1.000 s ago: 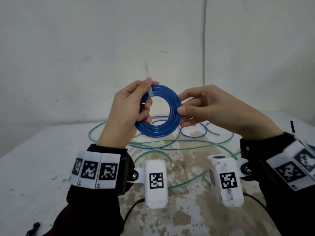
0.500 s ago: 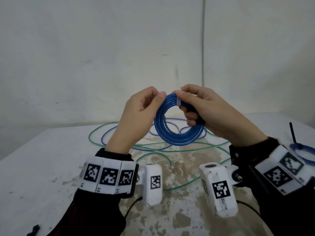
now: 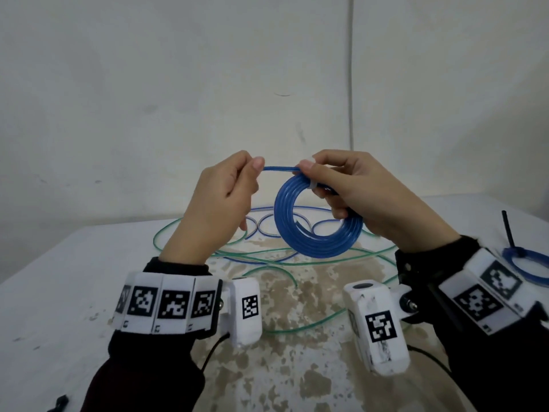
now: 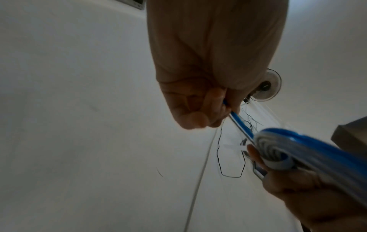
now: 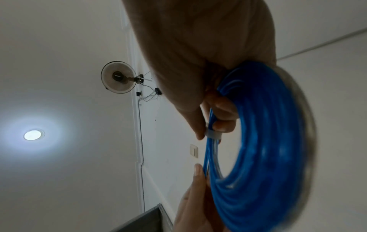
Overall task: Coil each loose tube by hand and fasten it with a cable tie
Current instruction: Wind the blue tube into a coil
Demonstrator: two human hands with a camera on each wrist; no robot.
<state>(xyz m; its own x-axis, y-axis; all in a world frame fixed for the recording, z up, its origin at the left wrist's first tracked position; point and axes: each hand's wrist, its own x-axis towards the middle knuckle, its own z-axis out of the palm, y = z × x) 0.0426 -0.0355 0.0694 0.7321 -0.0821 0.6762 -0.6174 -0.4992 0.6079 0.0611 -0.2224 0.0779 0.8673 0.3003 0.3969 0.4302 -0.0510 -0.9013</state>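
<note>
Both my arms are up in front of me, black sleeves with those white marker-covered bands on the wrists. My left hand point(image 3: 221, 200) is curled, thumb and forefinger pinching the loose end of the coiled blue plastic tube point(image 3: 316, 230). My right hand point(image 3: 365, 200) grips the coil's upper edge, thumb on top, fingers tucked through the ring.

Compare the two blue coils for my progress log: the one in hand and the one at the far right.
The held blue coil is thick, many-looped, raised off the table and bound by a white tie. The right-edge coil is thin, lies flat, and carries a black tie. Both are blue tubing.
</note>
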